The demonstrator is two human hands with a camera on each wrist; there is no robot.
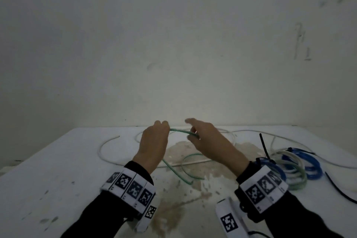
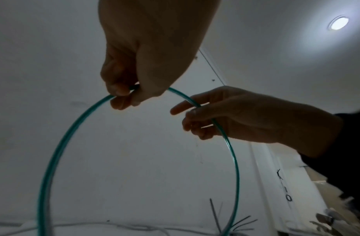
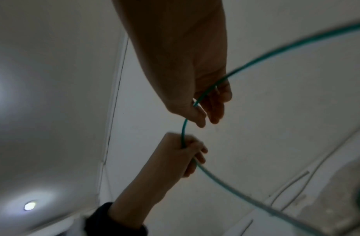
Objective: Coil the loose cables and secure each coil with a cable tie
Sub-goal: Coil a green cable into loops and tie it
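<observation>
Both hands were raised above the middle of the white table (image 1: 58, 170), near its far edge, with a short arc of the green cable (image 1: 181, 132) strung between them. The left hand (image 1: 153, 141) had its fingers curled closed round the cable; the head view showed only the back of that hand, but the left wrist view showed thumb and fingertips (image 2: 118, 91) pinching the cable (image 2: 53, 151) at the top of a tall loop that fell away on both sides toward the table. The right hand (image 1: 210, 145) took the cable between thumb and curled fingers, with the forefinger stretched out straight, as the left wrist view made plain (image 2: 231, 118). The right wrist view showed the cable (image 3: 255, 62) passing through the loosely bent fingers of the right hand (image 3: 203, 102) and on into the fist of the left hand (image 3: 183, 153). Only the head view showed the rest: the slack green cable lying in loops on the stained middle of the table, a loose white cable (image 1: 108, 145) curving across the far side, and at the right edge blue coils (image 1: 309, 166) and a pale green coil (image 1: 295, 177), with black cable ties (image 1: 264, 149) beside them.
</observation>
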